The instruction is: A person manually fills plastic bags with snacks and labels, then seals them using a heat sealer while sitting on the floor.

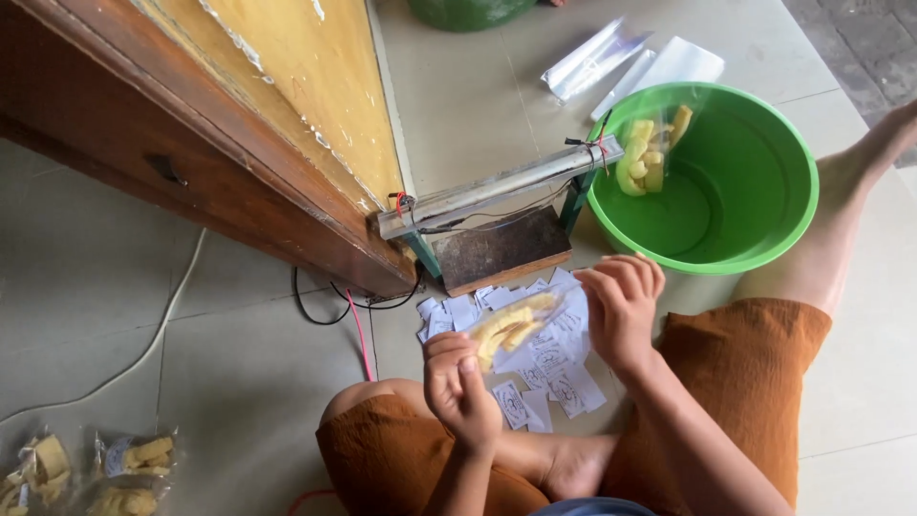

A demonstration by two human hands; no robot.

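Both hands' grip clamped on clear snack bag (516, 330), left hand (460, 387), right hand (621, 311), green basin (764, 229) holding another filled bag (650, 153)

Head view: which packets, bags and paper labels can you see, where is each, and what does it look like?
Clear snack bag: between left hand and right hand, yellow sticks inside.
Paper labels: floor pile under the hands, small white slips.
Filled bag: in green basin.
Empty bags: floor beyond basin, clear, flat.
Finished packets: bottom left.
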